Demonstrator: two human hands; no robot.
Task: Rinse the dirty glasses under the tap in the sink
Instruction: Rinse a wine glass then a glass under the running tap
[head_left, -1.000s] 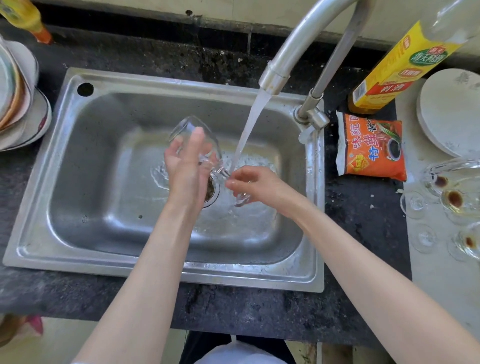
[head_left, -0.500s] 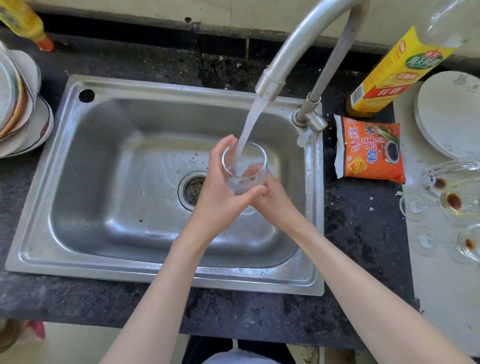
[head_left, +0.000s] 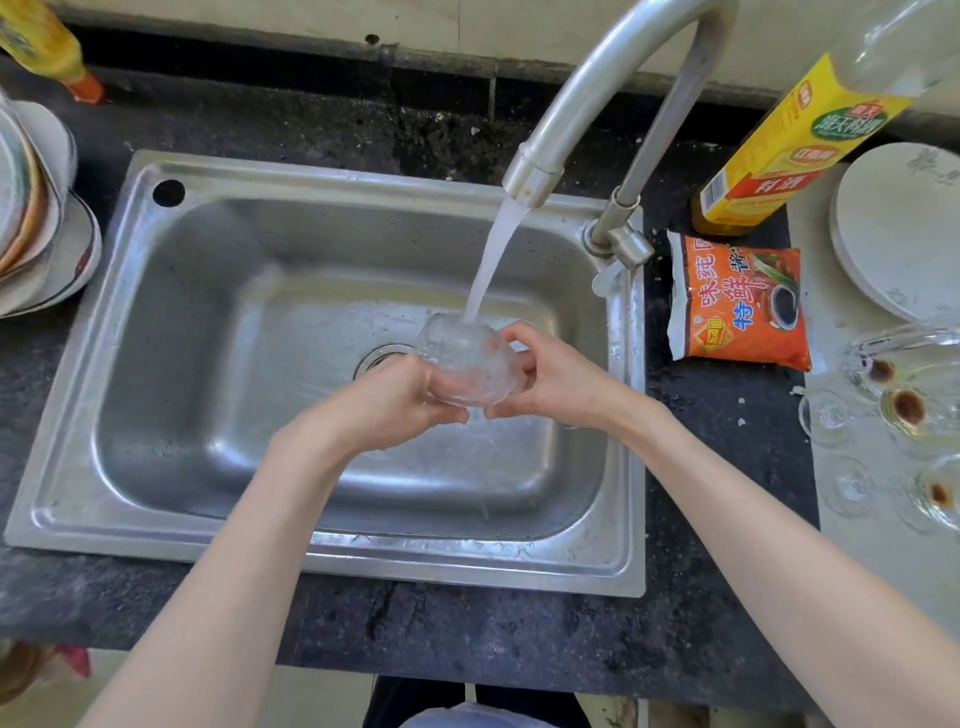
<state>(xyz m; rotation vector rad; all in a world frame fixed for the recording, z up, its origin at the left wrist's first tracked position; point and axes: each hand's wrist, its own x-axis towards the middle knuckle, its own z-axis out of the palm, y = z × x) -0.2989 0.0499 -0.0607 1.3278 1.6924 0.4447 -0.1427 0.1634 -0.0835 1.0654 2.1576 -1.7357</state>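
A clear glass (head_left: 467, 364) is tipped on its side over the steel sink (head_left: 218, 322), right under the running water from the curved tap (head_left: 582, 104). My left hand (head_left: 400, 405) grips it from the left and below. From the right, my right hand (head_left: 556, 384) holds the same glass. Water splashes over its outside. Several dirty glasses (head_left: 909, 405) with brown residue lie on the counter at the right.
An orange sauce packet (head_left: 743, 306) and a yellow-labelled bottle (head_left: 779, 145) sit right of the tap. A white plate (head_left: 898, 228) lies at the far right. Stacked plates (head_left: 36, 223) stand left of the sink. The drain (head_left: 384, 358) is near the sink's middle.
The glass went from upside down at the left, to upright filling under the stream, to tipped on its side now. Both hands now clasp it together under the water.
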